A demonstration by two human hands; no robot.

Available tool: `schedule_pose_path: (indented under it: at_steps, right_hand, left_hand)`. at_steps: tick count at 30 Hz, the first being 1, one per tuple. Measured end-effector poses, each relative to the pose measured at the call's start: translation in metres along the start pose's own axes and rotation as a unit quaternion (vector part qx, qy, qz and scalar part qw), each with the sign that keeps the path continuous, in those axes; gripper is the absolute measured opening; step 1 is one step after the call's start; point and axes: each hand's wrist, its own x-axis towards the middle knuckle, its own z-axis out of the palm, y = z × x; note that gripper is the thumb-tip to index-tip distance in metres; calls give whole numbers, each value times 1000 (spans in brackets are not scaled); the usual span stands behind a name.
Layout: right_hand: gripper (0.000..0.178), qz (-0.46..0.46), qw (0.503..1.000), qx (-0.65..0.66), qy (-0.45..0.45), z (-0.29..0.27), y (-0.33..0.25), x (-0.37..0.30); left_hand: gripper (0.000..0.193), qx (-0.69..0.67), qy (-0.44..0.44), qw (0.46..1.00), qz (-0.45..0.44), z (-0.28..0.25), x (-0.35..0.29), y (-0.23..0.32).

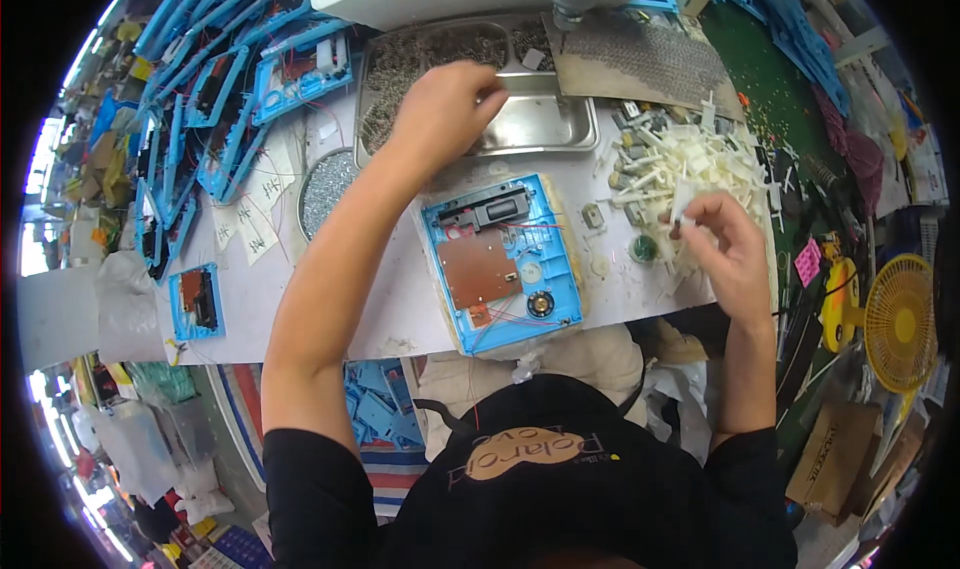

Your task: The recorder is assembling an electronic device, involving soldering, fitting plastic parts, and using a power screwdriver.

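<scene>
Left grip [445,114] above tray [548,124], hold unclear

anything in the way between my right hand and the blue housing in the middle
Yes, on the tabletop: a small green round item and a small metal part lie between your right hand and the blue housing. Both look low, so the raised hand could probably clear them.
</scene>
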Motion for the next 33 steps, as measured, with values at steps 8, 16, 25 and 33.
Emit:
schedule_pose_path:
  at_steps: [8,16,25,33]
  right_hand:
    - [22,11,997,72,26,-18,15,-52]
    - [21,-81,995,-23,-57,18,5,-32]
    - [31,-213,976,-23,-36,46,-15,-24]
    - [36,-242,967,23,-80,69,-23,-18]
  left_hand:
    - [20,186,-151,969,-61,12,34,-16]
    - [21,217,-125,968,-1,36,27,-9]
    - [15,-518,-34,817,-252,-28,-102,110]
    - [21,-744,-43,580,-330,-23,-166,124]
